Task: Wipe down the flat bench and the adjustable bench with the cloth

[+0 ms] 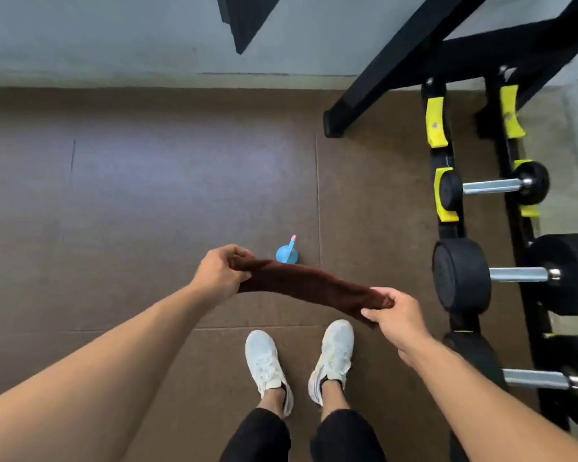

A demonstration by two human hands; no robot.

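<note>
A dark brown cloth (309, 286) is stretched between my two hands above the floor, in front of my feet. My left hand (219, 271) pinches its left end. My right hand (394, 315) grips its right end, slightly lower and nearer to me. Neither bench is in view.
A blue spray bottle (287, 252) stands on the brown rubber floor (147, 195) just beyond the cloth. A black and yellow dumbbell rack (447, 155) with several dumbbells (462, 275) runs along the right. My white shoes (264, 358) are below the cloth. A pale wall (114, 35) lies ahead.
</note>
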